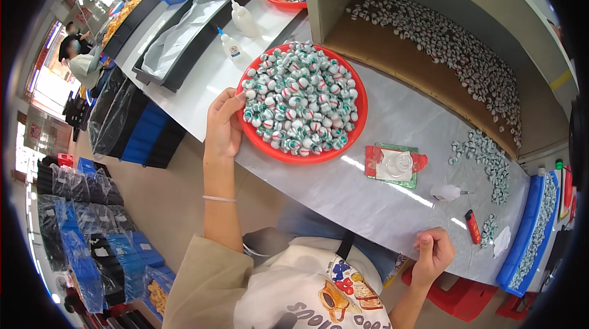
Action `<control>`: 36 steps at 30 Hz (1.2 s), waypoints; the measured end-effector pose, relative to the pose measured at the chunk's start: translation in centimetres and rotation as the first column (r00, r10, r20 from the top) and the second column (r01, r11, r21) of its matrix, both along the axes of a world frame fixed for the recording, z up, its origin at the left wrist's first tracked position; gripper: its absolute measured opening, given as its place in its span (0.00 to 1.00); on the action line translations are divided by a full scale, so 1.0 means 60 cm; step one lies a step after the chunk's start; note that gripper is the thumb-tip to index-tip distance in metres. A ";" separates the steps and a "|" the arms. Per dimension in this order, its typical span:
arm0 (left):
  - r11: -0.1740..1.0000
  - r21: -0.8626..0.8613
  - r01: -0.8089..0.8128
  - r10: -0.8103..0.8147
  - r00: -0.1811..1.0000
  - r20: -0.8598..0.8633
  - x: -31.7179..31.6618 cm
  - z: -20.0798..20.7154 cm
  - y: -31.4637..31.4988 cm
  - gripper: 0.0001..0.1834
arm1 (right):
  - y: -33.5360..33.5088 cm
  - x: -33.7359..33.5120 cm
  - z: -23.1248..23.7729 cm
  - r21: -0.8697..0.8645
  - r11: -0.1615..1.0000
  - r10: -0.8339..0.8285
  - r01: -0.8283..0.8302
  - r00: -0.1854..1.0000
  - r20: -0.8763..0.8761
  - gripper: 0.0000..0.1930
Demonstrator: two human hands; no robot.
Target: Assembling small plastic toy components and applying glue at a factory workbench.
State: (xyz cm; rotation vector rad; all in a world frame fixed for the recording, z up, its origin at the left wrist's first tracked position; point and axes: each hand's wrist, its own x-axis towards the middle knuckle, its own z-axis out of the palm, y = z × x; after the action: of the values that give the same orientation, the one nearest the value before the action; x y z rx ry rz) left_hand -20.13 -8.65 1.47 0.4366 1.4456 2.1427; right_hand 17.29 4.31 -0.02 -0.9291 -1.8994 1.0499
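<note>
My left hand (226,121) grips the left rim of a red round tray (362,105), thumb over the edge. The tray is heaped with small white ball-shaped pieces (300,99) marked in green and red. It rests at the table's front edge, slightly overhanging. My right hand (434,251) is curled into a loose fist at the table's front edge, with nothing seen in it. Nearest to it are a red lighter (472,227) and a small white bottle (446,192) with a needle tip. A green pad (388,183) carries a red and white wrapper with a clear round piece on it.
More pieces lie in an open-fronted box (423,53) behind, in loose piles (497,175), and in a blue bin (534,231) at right. Glue bottles (232,46) and a lined black tray (193,31) stand at the back left. Red stools (460,297) sit below; a person (86,65) works far left.
</note>
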 end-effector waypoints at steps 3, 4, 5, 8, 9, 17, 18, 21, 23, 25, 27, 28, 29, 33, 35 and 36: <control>0.999 0.043 -0.013 0.014 1.000 -0.019 -0.004 -0.001 -0.007 0.06 | -0.002 -0.005 0.004 -0.001 1.000 -0.026 0.026 1.000 0.008 0.16; 0.999 0.046 -0.019 0.020 1.000 -0.021 -0.002 0.000 -0.010 0.06 | -0.003 -0.005 0.003 0.002 1.000 -0.019 0.019 1.000 0.006 0.16; 0.997 0.074 -0.038 0.037 0.999 0.014 0.001 0.002 -0.012 0.07 | -0.003 -0.004 0.002 0.002 1.000 -0.031 0.031 0.999 0.013 0.17; 0.976 0.217 -0.010 -0.002 0.998 0.057 -0.016 -0.003 -0.032 0.10 | -0.004 -0.006 -0.001 0.002 0.999 -0.040 0.040 0.999 0.010 0.17; 0.969 0.226 -0.104 0.087 0.993 0.084 -0.019 0.002 -0.040 0.10 | -0.004 -0.006 -0.001 0.000 0.999 -0.048 0.048 0.999 0.001 0.17; 0.841 0.348 -0.415 0.452 0.891 -0.030 -0.132 0.094 -0.133 0.17 | -0.001 -0.007 -0.005 -0.001 0.999 -0.049 0.049 0.998 0.042 0.17; 0.813 0.336 -0.476 0.521 0.852 -0.052 -0.155 0.112 -0.148 0.17 | -0.002 -0.009 -0.002 -0.009 0.999 -0.046 0.047 0.998 0.050 0.17; 0.794 0.371 -0.483 0.551 0.829 -0.100 -0.266 0.130 -0.200 0.15 | -0.002 -0.014 -0.005 0.008 0.999 -0.050 0.050 0.998 0.042 0.17; 0.739 0.366 -0.566 0.641 0.757 -0.124 -0.326 0.147 -0.211 0.11 | 0.001 -0.012 -0.007 0.008 0.999 -0.043 0.042 0.998 0.047 0.16; 0.701 0.357 -0.618 0.704 0.679 -0.208 -0.382 0.142 -0.214 0.09 | 0.005 -0.007 -0.010 0.008 1.000 -0.025 0.024 0.999 0.038 0.16; 0.667 0.286 -0.688 0.743 0.589 -0.318 -0.429 0.133 -0.204 0.10 | 0.001 -0.003 -0.016 -0.013 0.993 -0.114 0.115 0.991 0.068 0.16; 0.649 0.238 -0.723 0.751 0.556 -0.357 -0.433 0.130 -0.184 0.11 | -0.003 -0.004 -0.014 -0.015 0.994 -0.107 0.108 0.993 0.055 0.16; 0.645 0.245 -0.723 0.753 0.550 -0.360 -0.445 0.125 -0.176 0.11 | -0.002 -0.002 -0.011 -0.017 0.993 -0.111 0.113 0.991 0.074 0.16; 0.488 0.022 -0.872 0.730 0.394 -0.558 -0.487 0.117 -0.170 0.11 | 0.002 -0.004 -0.015 -0.016 0.994 -0.107 0.109 0.991 0.085 0.16; 0.309 -0.066 -0.949 0.607 0.250 -0.755 -0.517 0.118 -0.181 0.13 | 0.000 -0.004 -0.013 -0.031 0.995 -0.096 0.099 0.992 0.076 0.16; 0.304 -0.071 -0.950 0.609 0.251 -0.752 -0.527 0.111 -0.188 0.13 | -0.001 -0.004 -0.011 -0.026 0.995 -0.098 0.101 0.992 0.082 0.16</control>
State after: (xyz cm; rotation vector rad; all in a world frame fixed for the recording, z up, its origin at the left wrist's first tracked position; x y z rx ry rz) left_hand -51.75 -19.92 8.12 0.0823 3.1837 2.1660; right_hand 17.06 4.26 -0.67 -1.0868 -1.8864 0.9978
